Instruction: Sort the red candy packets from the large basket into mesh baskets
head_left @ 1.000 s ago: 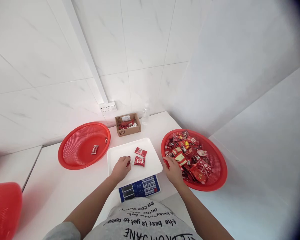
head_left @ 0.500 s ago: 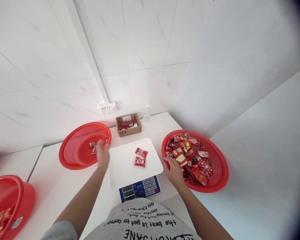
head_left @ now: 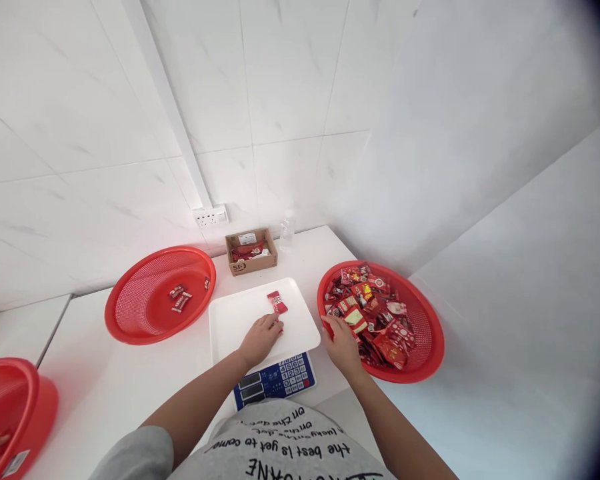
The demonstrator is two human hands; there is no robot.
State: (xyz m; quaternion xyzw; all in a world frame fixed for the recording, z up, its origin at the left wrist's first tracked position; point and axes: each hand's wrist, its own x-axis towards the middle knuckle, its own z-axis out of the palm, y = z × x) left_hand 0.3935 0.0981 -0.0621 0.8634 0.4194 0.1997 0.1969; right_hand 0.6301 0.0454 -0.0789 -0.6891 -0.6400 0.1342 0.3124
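My left hand is over the white tray of a weighing scale, its fingers closed on a small red packet that they almost wholly hide. Just beyond those fingertips lies another small red packet, flat on the tray. My right hand grips the near left rim of a red plastic basket, its fingers curled over the edge. Many red candy packets fill that basket. Below the tray shows the scale's blue keypad panel.
Left of the tray, a red basket holds several small wrapped pieces. Another red basket stands at the lower left. Behind the tray are a small cardboard box with red packets and a clear bottle, near the tiled wall.
My left hand has moved right, from the left basket's edge onto the tray, and now covers the nearer red packet. My right hand stays at the right basket's rim.
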